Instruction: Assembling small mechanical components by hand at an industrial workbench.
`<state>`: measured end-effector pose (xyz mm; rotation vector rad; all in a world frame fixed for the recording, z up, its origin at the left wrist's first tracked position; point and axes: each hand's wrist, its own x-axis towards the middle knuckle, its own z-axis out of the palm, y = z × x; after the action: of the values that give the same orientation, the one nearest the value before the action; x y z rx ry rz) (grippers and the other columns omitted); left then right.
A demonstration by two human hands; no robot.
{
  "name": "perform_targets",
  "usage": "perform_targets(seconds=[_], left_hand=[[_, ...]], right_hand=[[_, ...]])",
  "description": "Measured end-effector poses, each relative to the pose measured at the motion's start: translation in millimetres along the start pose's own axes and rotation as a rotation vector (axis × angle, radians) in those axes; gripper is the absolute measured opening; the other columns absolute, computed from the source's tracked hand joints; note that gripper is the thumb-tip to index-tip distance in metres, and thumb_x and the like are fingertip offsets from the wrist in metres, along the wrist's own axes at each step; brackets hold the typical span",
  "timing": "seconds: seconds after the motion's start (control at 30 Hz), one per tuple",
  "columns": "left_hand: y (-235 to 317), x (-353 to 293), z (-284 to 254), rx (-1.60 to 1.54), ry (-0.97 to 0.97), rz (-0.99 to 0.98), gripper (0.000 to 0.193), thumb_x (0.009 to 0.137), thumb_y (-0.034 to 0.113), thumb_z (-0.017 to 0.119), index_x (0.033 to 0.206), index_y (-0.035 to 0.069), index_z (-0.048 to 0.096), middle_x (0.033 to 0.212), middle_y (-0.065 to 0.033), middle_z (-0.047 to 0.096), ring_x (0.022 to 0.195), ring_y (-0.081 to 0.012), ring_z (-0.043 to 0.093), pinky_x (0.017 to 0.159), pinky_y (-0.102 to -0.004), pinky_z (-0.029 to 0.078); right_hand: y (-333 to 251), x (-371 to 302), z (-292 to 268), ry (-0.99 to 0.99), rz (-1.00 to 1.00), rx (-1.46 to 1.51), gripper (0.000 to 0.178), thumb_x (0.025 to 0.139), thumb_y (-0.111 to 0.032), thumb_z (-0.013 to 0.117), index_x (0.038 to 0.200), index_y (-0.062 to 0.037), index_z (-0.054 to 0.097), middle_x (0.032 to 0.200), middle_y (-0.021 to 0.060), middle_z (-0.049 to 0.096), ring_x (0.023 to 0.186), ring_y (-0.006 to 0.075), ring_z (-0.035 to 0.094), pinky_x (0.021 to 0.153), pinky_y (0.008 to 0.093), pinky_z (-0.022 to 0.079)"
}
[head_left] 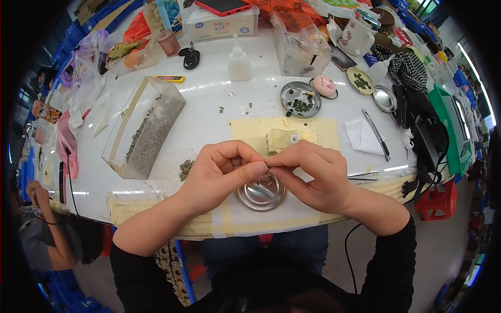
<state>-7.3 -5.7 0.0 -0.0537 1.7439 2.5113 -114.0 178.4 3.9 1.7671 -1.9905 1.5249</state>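
My left hand (pixel 219 169) and my right hand (pixel 319 175) meet over the table's near edge, thumbs and forefingers pinched together. Between the fingertips is a tiny dark piece (pixel 269 166), too small to name more exactly. Right below them stands a round metal dish (pixel 261 203) with a few small bits near its far side, partly hidden by my fingers. Just beyond my right hand lies a block wrapped in yellowish tape (pixel 276 142), with a white ring on it. A small heap of grey-green pieces (pixel 186 169) lies beside my left hand.
A clear bin of greyish granules (pixel 156 138) stands at left. Farther back are a white squeeze bottle (pixel 239 65), a metal dish with dark green pieces (pixel 287 107) and a clear box (pixel 295 60). At right lie a pen (pixel 377 134) and white paper (pixel 360 136). Another person's arm (pixel 52 229) shows far left.
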Motion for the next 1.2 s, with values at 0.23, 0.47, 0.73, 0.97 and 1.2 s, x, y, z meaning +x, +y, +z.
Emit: perform_targets(seconds=[0.23, 0.47, 0.73, 0.97, 1.2], left_hand=[[0, 0, -1, 0.003, -0.005, 0.014, 0.015, 0.091, 0.011, 0.066, 0.098, -0.003, 0.063, 0.090, -0.0062, 0.068, 0.079, -0.0071, 0.061, 0.072, -0.0213, 0.049], [-2, 2, 1, 0.720, 0.145, 0.525, 0.008, 0.082, -0.001, 0.069, 0.090, -0.001, 0.066, 0.080, -0.0063, 0.062, 0.072, -0.0122, 0.059, 0.065, -0.0237, 0.046], [4, 2, 6, 0.994, 0.233, 0.743, 0.015, 0.075, -0.005, 0.073, 0.089, 0.000, 0.070, 0.076, -0.0080, 0.062, 0.065, -0.0147, 0.060, 0.057, -0.0247, 0.047], [5, 2, 7, 1.036, 0.241, 0.785, 0.016, 0.074, -0.005, 0.074, 0.088, 0.001, 0.069, 0.075, -0.0076, 0.061, 0.065, -0.0156, 0.060, 0.056, -0.0253, 0.046], [1, 2, 8, 1.017, 0.230, 0.772, 0.016, 0.073, -0.004, 0.074, 0.087, 0.002, 0.069, 0.075, -0.0069, 0.061, 0.065, -0.0162, 0.060, 0.055, -0.0265, 0.045]], right_hand=[[0, 1, -1, -0.004, -0.012, 0.018, 0.017, 0.078, 0.001, 0.071, 0.093, -0.0031, 0.065, 0.078, 0.0056, 0.062, 0.065, 0.0193, 0.063, 0.054, 0.0291, 0.049], [-2, 16, -34, 0.124, -0.039, -0.104, 0.014, 0.079, 0.004, 0.070, 0.091, -0.0004, 0.067, 0.078, 0.0070, 0.064, 0.061, 0.0134, 0.061, 0.052, 0.0241, 0.048], [4, 19, -52, -0.054, 0.045, -0.337, 0.012, 0.076, -0.007, 0.074, 0.084, -0.0037, 0.067, 0.074, 0.0065, 0.060, 0.067, 0.0210, 0.058, 0.057, 0.0299, 0.046], [11, 15, -51, -0.118, 0.079, -0.393, 0.014, 0.072, -0.011, 0.077, 0.081, -0.0056, 0.066, 0.075, 0.0053, 0.058, 0.072, 0.0235, 0.057, 0.062, 0.0324, 0.046], [-4, 18, -53, 0.070, -0.039, -0.310, 0.015, 0.073, -0.002, 0.076, 0.083, -0.0026, 0.065, 0.080, 0.0083, 0.062, 0.069, 0.0220, 0.060, 0.060, 0.0294, 0.048]])
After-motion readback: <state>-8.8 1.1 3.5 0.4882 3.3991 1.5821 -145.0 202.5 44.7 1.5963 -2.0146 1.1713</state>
